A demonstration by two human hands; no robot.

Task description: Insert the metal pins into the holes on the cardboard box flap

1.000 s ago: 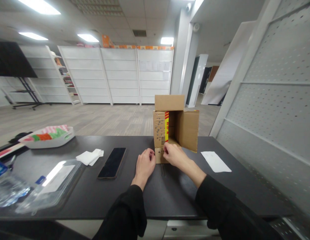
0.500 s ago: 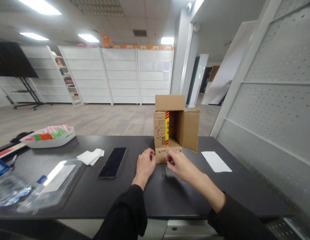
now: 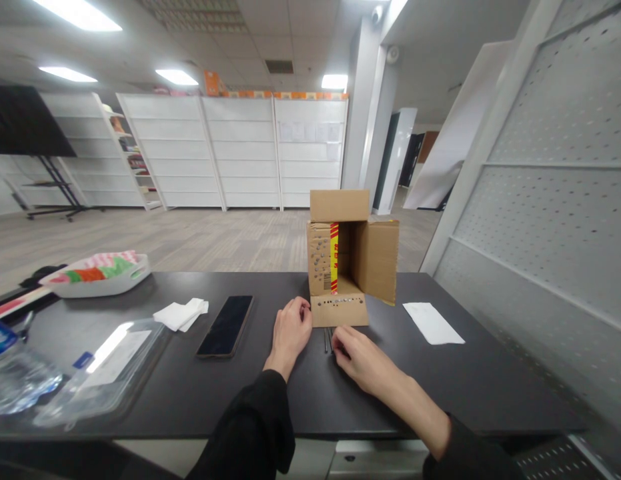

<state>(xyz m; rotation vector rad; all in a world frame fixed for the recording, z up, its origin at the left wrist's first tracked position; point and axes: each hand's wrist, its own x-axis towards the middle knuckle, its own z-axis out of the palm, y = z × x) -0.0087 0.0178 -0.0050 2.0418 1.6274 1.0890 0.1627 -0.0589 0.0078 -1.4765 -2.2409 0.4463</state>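
An open cardboard box (image 3: 380,260) stands on the dark table, its flaps spread. Small round grey heads dot the left flap (image 3: 320,257), beside a yellow and red tape strip. The front flap (image 3: 339,312) hangs down and has a row of small holes, some with shiny heads in them. My left hand (image 3: 291,331) is curled at this flap's left edge, fingers closed against it. Below the flap lie two thin metal rods (image 3: 326,341). My right hand (image 3: 363,355) is closed, its fingertips at the right-hand rod; whether they pinch it is hidden.
Left of my hands lie a phone (image 3: 225,327), white tissues (image 3: 181,314) and a clear plastic case (image 3: 107,373). Further left are a water bottle (image 3: 20,373) and a white basket (image 3: 97,287). A white paper (image 3: 433,324) lies at right, near a perforated panel (image 3: 555,173).
My right hand has moved down from the front flap to the rods on the table, uncovering the flap's right part. My left hand has stayed in place.
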